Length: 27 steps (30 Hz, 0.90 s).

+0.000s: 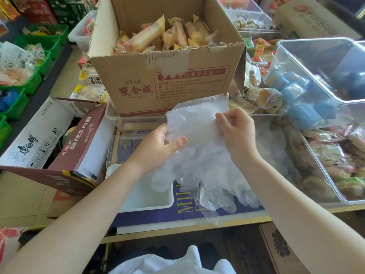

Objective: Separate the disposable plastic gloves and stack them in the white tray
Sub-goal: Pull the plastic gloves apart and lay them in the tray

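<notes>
A bundle of thin clear plastic gloves (199, 147) hangs in the air between both hands, cuffs up and fingers dangling down. My left hand (160, 145) grips the bundle's left edge with fingers curled under it. At the upper right edge of the cuffs, my right hand (235, 125) pinches the plastic between thumb and fingers. The white tray (146, 202) sits below on the blue-topped surface, left of the dangling glove fingers; some of them hang over its right rim.
A big cardboard box (167, 82) of wrapped snacks stands just behind the hands. Clear plastic bins (316, 80) of packaged sweets crowd the right side. A brown noodle carton (79, 147) leans at the left, green baskets (25, 84) beyond it.
</notes>
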Tool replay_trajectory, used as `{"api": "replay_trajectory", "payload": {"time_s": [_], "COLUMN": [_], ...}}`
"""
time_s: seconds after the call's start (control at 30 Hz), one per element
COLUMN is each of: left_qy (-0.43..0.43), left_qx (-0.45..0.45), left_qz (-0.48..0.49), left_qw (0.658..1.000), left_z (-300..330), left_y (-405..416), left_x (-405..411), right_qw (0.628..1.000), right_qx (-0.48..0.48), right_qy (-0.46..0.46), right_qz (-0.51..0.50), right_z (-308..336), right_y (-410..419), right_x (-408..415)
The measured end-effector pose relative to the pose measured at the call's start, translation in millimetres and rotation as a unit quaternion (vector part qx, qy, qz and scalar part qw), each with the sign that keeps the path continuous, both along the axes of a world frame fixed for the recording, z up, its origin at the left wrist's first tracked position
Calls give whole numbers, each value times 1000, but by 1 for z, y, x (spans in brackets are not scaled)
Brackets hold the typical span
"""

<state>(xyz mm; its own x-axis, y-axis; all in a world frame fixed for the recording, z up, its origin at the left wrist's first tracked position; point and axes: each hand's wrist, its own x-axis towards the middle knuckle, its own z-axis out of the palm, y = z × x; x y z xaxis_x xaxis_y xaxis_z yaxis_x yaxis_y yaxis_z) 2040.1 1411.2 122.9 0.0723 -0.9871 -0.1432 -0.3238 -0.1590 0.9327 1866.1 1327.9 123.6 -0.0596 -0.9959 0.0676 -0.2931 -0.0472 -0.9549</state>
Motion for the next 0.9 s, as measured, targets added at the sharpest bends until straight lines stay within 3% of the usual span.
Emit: {"api": "replay_trajectory", "payload": {"time_s": [0.27, 0.43, 0.47, 0.53, 0.6, 0.67, 0.77, 0.9], "left_qy": [-3, -35, -52, -88, -126, -154, -177, -178], "left_qx": [-17, -32, -37, -52, -59, -62, -71, -75], "left_qz": [18, 49, 42, 16, -16, -45, -70, -87], "left_qw": [1000, 998, 997, 995, 990, 985, 979, 977], "left_z": [-8, -13, -14, -14, -12, -10, -8, -10], "left_y": [-9, -18, -19, -21, -23, -24, -27, -29], "left_x": [-6, -12, -12, -12, -14, -17, -22, -21], "right_qw": [1000, 989, 991, 984, 934, 868, 818, 831], "right_qx": [0, 87, 78, -20, -174, -250, -224, -151], "right_qy": [-24, -76, -38, 131, 269, 349, 380, 338], "right_qz": [7, 89, 105, 119, 161, 249, 369, 415], "right_z": [-3, -1, -2, -3, -3, 1, 2, 5], "right_y": [-1, -10, -13, -19, -24, -28, -30, -25], "right_x": [-13, -26, -29, -36, -38, -35, -27, -27]}}
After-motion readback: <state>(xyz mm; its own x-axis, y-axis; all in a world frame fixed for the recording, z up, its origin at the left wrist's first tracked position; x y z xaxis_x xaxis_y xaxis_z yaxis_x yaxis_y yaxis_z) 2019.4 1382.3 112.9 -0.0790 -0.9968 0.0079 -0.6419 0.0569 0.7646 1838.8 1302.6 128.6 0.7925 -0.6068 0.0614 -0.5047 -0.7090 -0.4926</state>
